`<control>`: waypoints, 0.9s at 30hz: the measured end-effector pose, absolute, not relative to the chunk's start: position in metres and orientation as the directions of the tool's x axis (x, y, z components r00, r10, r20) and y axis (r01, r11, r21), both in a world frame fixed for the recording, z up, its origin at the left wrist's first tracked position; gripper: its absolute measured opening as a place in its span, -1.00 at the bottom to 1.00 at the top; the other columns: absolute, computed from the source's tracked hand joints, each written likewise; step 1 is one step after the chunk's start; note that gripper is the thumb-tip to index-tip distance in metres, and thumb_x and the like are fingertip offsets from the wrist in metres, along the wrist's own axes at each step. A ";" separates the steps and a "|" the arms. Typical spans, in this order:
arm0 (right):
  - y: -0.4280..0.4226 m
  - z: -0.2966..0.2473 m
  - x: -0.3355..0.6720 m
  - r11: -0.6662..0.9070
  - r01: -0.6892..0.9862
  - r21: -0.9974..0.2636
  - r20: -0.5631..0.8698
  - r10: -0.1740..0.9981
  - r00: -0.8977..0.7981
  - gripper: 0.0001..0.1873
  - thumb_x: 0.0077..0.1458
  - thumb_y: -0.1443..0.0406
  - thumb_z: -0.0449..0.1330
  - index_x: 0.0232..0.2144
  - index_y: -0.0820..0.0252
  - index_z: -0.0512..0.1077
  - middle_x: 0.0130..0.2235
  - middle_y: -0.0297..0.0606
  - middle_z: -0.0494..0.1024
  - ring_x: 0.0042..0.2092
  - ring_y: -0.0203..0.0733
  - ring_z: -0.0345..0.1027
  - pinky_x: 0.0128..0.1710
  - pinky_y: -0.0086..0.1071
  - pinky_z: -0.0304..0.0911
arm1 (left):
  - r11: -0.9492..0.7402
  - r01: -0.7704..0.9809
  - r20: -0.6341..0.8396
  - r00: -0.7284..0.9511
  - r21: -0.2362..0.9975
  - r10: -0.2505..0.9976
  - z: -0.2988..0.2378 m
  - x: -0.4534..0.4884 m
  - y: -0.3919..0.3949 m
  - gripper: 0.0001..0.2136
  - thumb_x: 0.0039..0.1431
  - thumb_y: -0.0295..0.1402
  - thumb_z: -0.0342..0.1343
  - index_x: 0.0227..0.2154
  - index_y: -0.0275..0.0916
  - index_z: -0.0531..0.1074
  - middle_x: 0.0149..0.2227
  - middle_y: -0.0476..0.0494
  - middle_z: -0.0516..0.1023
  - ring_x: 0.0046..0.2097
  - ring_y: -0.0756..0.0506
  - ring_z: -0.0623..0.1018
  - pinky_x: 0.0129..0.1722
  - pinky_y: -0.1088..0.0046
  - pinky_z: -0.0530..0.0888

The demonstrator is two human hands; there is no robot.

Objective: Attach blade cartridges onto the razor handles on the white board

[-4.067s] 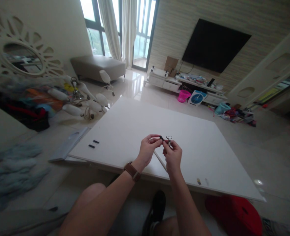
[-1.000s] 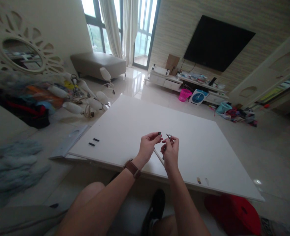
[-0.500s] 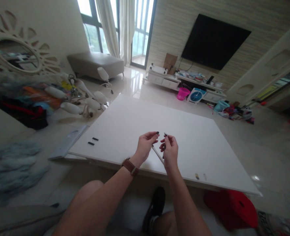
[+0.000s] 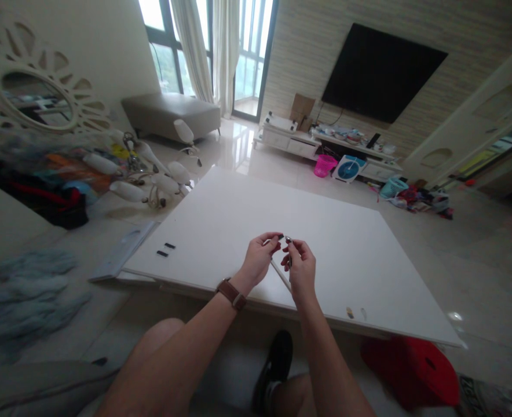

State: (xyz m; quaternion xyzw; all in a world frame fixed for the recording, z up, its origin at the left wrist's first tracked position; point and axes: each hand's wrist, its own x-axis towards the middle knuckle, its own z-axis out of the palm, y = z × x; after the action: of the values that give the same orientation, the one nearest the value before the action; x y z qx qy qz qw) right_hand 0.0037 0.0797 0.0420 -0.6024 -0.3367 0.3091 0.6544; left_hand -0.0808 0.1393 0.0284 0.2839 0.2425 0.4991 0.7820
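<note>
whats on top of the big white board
On the white board: two black strips, a pale stick partly behind the right hand, a small yellow-and-dark piece and a faint pale piece. Spots covered by either hand cannot be seen.

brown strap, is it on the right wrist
No, the brown strap wraps the wrist of the left hand, while the right hand has a bare wrist.

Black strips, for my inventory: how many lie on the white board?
2: one strip near the board's left edge, another strip nearer the camera. The left hand holds a dark piece; more may be hidden.
</note>
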 end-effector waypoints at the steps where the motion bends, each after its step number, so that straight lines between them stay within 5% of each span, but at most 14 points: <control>1: 0.079 0.042 0.004 0.083 0.001 -0.997 0.068 0.807 0.587 -0.71 0.09 0.09 0.23 -0.29 0.20 0.43 -0.40 -0.35 0.46 -0.54 -0.40 0.27 -0.64 -0.51 0.08 | 0.343 -0.646 -0.099 0.384 0.682 0.918 0.029 -0.081 0.139 -0.77 -0.12 -0.33 0.41 -0.38 -0.31 0.58 -0.37 -0.09 0.56 -0.33 0.03 0.47 -0.26 0.48 0.40; 13: 0.077 0.046 0.000 0.052 0.224 -0.973 0.157 0.862 0.482 -0.74 0.11 0.10 0.23 -0.33 0.18 0.49 -0.40 -0.34 0.48 -0.51 -0.34 0.30 -0.54 -0.45 0.21 | 0.441 -0.657 -0.138 0.460 0.611 0.877 0.030 -0.084 0.143 -0.84 -0.08 -0.46 0.26 -0.36 -0.33 0.57 -0.43 -0.12 0.52 -0.38 -0.02 0.46 -0.36 0.44 0.38; 27: 0.074 0.040 0.001 0.025 0.584 -0.811 0.338 0.835 0.434 -0.83 0.19 0.21 0.16 -0.29 0.14 0.53 -0.31 -0.24 0.55 -0.34 -0.20 0.34 -0.33 -0.34 0.20 | 0.398 -0.621 -0.140 0.421 0.675 0.896 0.032 -0.086 0.141 -0.83 -0.04 -0.36 0.23 -0.41 -0.36 0.61 -0.31 -0.26 0.64 -0.20 -0.11 0.59 -0.12 0.41 0.44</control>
State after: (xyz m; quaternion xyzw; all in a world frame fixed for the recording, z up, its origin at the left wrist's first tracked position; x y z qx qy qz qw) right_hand 0.0006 0.0743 0.0396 -0.6866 -0.5169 0.1265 0.4954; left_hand -0.0861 0.1412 0.0318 0.2737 0.2511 0.4757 0.7974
